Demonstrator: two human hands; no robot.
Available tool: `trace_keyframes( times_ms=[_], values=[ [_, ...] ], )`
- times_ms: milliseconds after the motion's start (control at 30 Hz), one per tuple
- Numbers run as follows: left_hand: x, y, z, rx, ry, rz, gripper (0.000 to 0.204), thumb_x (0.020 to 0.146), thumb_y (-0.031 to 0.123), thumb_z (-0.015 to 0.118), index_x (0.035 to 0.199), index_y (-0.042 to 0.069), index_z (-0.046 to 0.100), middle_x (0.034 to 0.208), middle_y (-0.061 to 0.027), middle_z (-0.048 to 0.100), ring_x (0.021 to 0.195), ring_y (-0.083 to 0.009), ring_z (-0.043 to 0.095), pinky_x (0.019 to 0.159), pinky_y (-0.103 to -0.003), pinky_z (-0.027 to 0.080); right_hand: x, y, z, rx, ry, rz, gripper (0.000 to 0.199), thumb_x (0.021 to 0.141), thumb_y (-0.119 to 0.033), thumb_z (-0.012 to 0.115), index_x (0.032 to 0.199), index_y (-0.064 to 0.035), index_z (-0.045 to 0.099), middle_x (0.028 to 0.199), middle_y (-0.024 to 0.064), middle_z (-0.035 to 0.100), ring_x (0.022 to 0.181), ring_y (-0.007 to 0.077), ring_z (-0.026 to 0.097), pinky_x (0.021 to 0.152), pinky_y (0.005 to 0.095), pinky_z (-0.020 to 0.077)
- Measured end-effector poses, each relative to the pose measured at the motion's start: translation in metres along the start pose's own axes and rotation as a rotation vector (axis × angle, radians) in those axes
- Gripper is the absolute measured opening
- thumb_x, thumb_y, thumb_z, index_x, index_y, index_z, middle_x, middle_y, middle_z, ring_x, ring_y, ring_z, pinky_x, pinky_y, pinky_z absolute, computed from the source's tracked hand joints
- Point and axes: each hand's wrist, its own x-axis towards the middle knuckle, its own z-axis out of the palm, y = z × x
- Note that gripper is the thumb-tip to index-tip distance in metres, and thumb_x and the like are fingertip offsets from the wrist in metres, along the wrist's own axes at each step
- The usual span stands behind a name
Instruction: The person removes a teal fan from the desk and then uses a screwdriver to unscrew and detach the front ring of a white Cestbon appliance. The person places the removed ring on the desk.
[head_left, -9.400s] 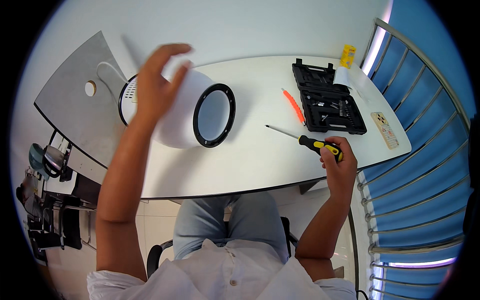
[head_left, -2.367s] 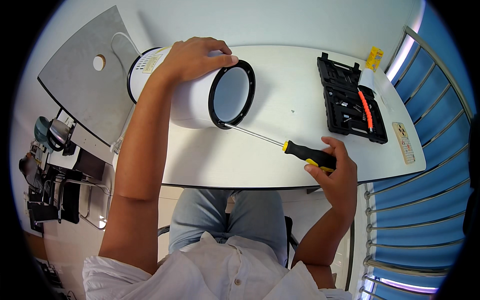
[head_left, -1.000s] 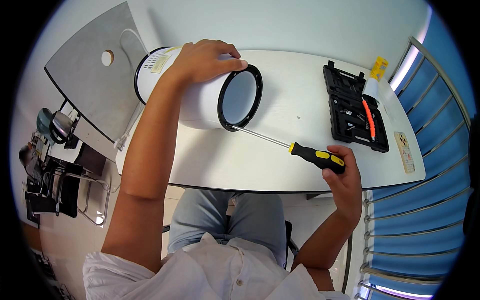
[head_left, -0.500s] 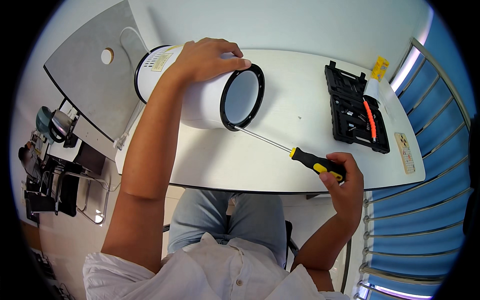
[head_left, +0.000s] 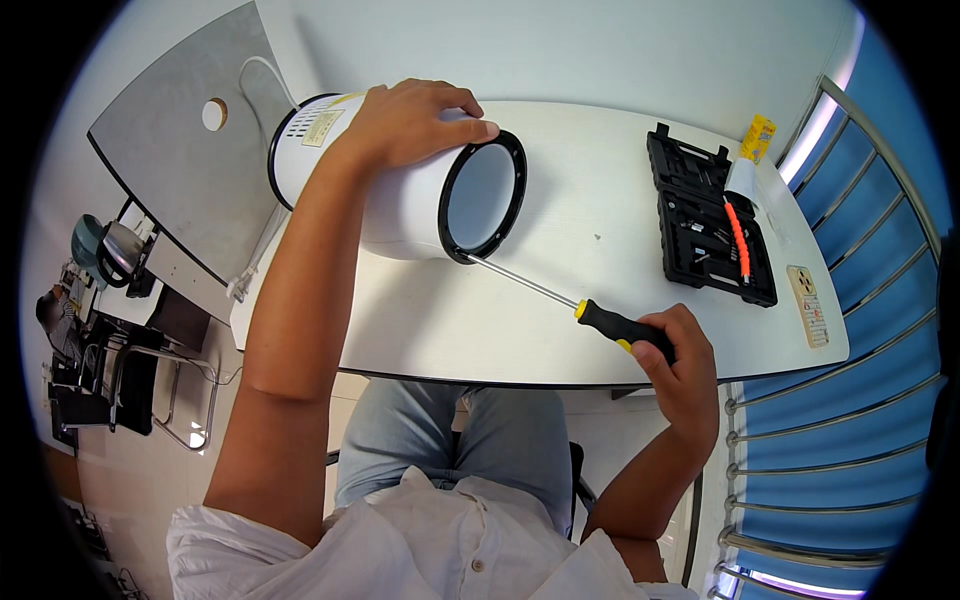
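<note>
A white cylindrical appliance [head_left: 402, 212] with black end rings lies on its side on the white table [head_left: 560, 230]. My left hand [head_left: 420, 122] grips it from above, the thumb reaching its near-right black rim. My right hand [head_left: 686, 368] is wrapped round the black and yellow handle of a screwdriver [head_left: 612, 322]. The long metal shaft slants up to the left, and its tip meets the lower edge of the black rim. What sits right under the tip is too small to make out.
Right of the appliance lies an open black tool case [head_left: 712, 235] with an orange flexible shaft [head_left: 738, 240] on it. A phone [head_left: 808, 305] rests near the table's right end, a yellow packet [head_left: 757, 138] behind. Metal railing [head_left: 880, 320] runs along the right.
My right hand has turned the screwdriver's handle, and the yellow patches face another way. Its grip sits slightly further left and more closed. My left hand holds nearly the same place on the appliance.
</note>
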Motion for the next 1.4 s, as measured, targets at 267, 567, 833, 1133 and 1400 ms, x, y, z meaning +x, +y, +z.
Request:
trace_keyframes(
  times_ms=[267,567,833,1133,1400],
  values=[
    [0.001,0.000,0.001,0.008,-0.005,-0.011,0.052,0.076,0.061,0.054,0.101,0.019,0.070,0.111,-0.0056,0.066,0.111,-0.0250,0.054,0.092,-0.040,0.034,0.003,-0.002,0.006,0.089,0.039,-0.044,0.036,0.063,-0.014,0.075,0.092,-0.0047,0.055,0.079,0.0061,0.050,0.067,0.0174,0.049,0.062,0.0272,0.0406],
    [0.000,0.000,0.000,-0.004,0.004,-0.007,0.052,0.075,0.061,0.054,0.101,0.019,0.070,0.112,-0.0057,0.066,0.112,-0.0249,0.053,0.093,-0.040,0.033,0.004,0.001,0.010,0.231,0.016,0.201,0.037,0.071,-0.015,0.072,0.101,-0.0054,0.053,0.069,0.0047,0.054,0.063,0.0144,0.050,0.061,0.0263,0.0407],
    [0.000,0.000,0.001,-0.004,-0.009,-0.010,0.053,0.074,0.060,0.054,0.102,0.018,0.070,0.114,-0.0061,0.065,0.113,-0.0247,0.052,0.094,-0.040,0.032,0.005,-0.001,0.016,-0.055,0.117,-0.046,0.037,0.066,-0.007,0.074,0.100,-0.0041,0.060,0.085,0.0082,0.053,0.074,0.0214,0.056,0.066,0.0303,0.0472],
    [-0.003,0.000,-0.001,-0.024,-0.018,-0.028,0.055,0.074,0.062,0.055,0.102,0.018,0.070,0.114,-0.0060,0.065,0.114,-0.0241,0.051,0.096,-0.040,0.031,0.001,-0.020,0.009,0.014,-0.014,0.164,0.034,0.069,-0.010,0.074,0.101,-0.0052,0.062,0.079,0.0080,0.058,0.070,0.0215,0.059,0.065,0.0304,0.0478],
    [-0.005,0.000,0.000,-0.020,-0.001,-0.021,0.055,0.075,0.063,0.056,0.104,0.017,0.070,0.116,-0.0060,0.064,0.116,-0.0244,0.051,0.097,-0.041,0.031,-0.004,-0.011,0.003,0.017,0.031,0.053,0.045,0.068,-0.012,0.073,0.110,-0.0027,0.059,0.094,0.0087,0.052,0.081,0.0190,0.055,0.070,0.0291,0.0467]
  ],
)
